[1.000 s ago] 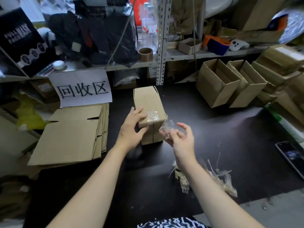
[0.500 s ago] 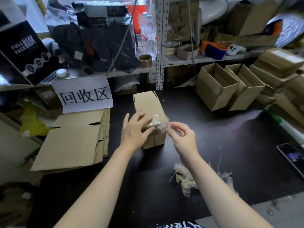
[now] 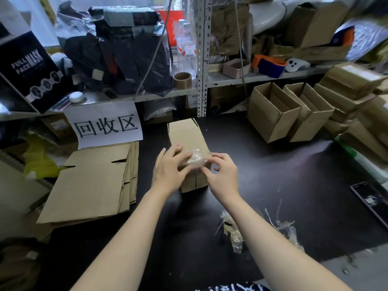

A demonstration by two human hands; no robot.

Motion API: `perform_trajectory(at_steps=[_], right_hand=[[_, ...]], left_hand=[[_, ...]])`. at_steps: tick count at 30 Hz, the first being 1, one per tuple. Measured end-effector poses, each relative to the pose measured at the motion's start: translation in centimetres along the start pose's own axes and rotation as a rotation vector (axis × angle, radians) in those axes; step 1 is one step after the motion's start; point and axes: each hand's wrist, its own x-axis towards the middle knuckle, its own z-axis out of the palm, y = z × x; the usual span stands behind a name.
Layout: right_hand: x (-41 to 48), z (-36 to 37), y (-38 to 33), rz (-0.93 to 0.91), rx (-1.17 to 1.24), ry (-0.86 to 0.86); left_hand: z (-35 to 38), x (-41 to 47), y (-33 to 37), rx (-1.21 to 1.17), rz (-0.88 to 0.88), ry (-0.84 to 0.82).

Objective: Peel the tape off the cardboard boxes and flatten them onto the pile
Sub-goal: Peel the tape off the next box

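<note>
A small closed cardboard box (image 3: 184, 133) stands on the black table (image 3: 273, 175) in front of me. Crumpled clear tape (image 3: 196, 158) clings to its near top edge. My left hand (image 3: 168, 166) presses on the box top, fingers laid flat over the edge and thumb against the front face. My right hand (image 3: 222, 175) pinches the tape at the near right corner with thumb and fingertips. The pile of flattened boxes (image 3: 94, 179) lies to the left, under a white paper sign (image 3: 107, 124).
A heap of peeled tape scraps (image 3: 233, 229) lies near my right forearm. Two open boxes (image 3: 270, 114) and stacked cartons stand at the back right. A phone (image 3: 371, 198) lies at the right table edge. Cluttered shelves run along the back.
My right hand, which held the tape stretched away from the box, has moved back in to the box's near corner. My left hand stays on the box top.
</note>
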Motion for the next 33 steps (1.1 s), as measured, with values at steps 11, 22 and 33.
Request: perform_trajectory(at_steps=[11, 22, 33], right_hand=[[1.1, -1.8, 0.4, 0.33, 0.399, 0.104], [0.9, -1.6, 0.3, 0.609, 0.74, 0.317], [2.5, 0.1, -0.3, 0.809, 0.861, 0.566]], left_hand=[[-0.4, 0.1, -0.1, -0.068, -0.02, -0.021], [-1.3, 0.6, 0.4, -0.057, -0.061, -0.132], [-1.5, 0.7, 0.0, -0.128, -0.033, -0.22]])
